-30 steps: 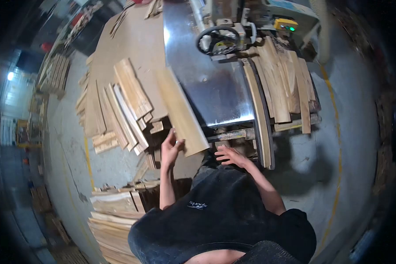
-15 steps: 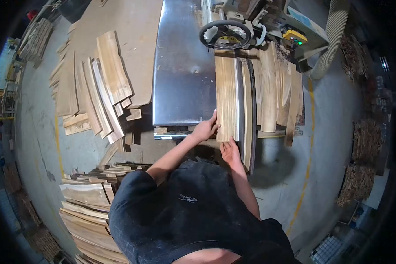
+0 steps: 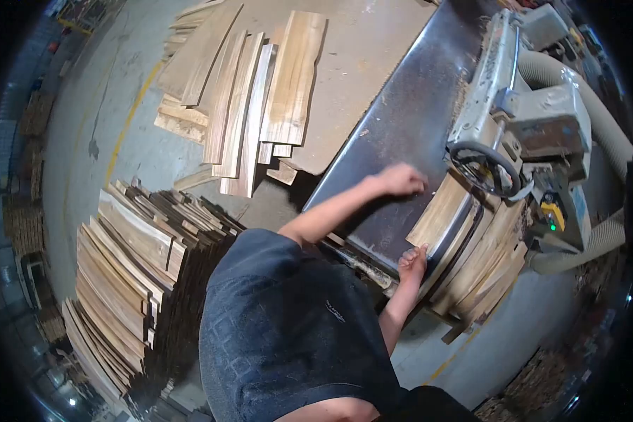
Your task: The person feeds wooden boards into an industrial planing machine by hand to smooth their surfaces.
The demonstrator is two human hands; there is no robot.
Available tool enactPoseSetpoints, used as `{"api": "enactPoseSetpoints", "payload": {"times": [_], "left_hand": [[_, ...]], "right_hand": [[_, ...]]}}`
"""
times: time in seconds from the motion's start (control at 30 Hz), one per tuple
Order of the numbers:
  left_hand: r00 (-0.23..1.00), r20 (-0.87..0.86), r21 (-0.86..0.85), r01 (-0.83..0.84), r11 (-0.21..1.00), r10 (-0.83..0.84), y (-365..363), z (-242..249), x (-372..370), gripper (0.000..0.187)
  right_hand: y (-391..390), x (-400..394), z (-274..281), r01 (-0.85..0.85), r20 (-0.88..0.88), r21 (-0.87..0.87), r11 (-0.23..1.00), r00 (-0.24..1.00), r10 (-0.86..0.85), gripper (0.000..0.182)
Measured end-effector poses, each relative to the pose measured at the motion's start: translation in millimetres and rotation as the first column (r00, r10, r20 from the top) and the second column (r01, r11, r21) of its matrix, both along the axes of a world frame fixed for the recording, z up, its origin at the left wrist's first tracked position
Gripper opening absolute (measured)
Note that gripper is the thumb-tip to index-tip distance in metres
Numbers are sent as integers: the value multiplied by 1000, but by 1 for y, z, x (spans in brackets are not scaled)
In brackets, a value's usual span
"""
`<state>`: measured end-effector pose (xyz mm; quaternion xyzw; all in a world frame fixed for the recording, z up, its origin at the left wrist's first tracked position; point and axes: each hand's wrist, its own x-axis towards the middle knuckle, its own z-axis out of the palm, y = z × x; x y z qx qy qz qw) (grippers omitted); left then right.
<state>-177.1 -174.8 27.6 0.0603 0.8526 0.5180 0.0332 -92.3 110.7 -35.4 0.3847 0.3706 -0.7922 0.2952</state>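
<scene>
A pale wooden board (image 3: 442,212) lies along the right side of the dark metal machine table (image 3: 408,126), its far end under the machine's handwheel (image 3: 485,169). My right hand (image 3: 413,262) is at the board's near end, fingers curled in and thumb against the end. My left hand (image 3: 402,181) is over the metal table, left of the board and apart from it. Motion smears its fingers, and nothing shows in it. Right of the board runs a metal guide strip (image 3: 449,238), with more boards (image 3: 482,264) beyond it.
Several loose boards (image 3: 288,84) lie on the brown sheet-topped table (image 3: 359,60) to the left. A tall stack of boards (image 3: 130,260) stands on the floor at my left. A ribbed hose (image 3: 598,105) and a yellow control box (image 3: 553,211) are at the right.
The board has slid forward, further under the handwheel. My left hand has come off its side and moved forward over the metal table. My view has turned to the left.
</scene>
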Motion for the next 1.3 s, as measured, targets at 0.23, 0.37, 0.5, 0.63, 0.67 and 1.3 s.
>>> {"api": "enactPoseSetpoints", "payload": {"times": [0.23,0.37,0.5,0.63,0.67,1.3], "left_hand": [[449,-228,-632,-743,219,864,-196,16,47,82],[502,-255,-675,-705,219,827,-217,-13,80,88],[443,-224,-714,-681,163,868,-195,-24,87,84],[382,-88,-645,-726,240,920,-200,16,107,88],[400,-7,-617,-723,311,917,-199,28,110,88],[856,509,501,-378,779,88,46,-24,292,100]], "right_hand": [[-22,-53,12,-37,-5,136,990,999,38,44],[-35,-79,13,-51,-124,223,973,989,80,46],[-54,-106,1,77,-247,352,933,969,13,46],[-70,-88,15,54,-356,481,875,924,139,39],[-71,-76,18,77,-369,475,877,922,119,39],[-23,161,35,-416,-459,571,708,553,696,58]]}}
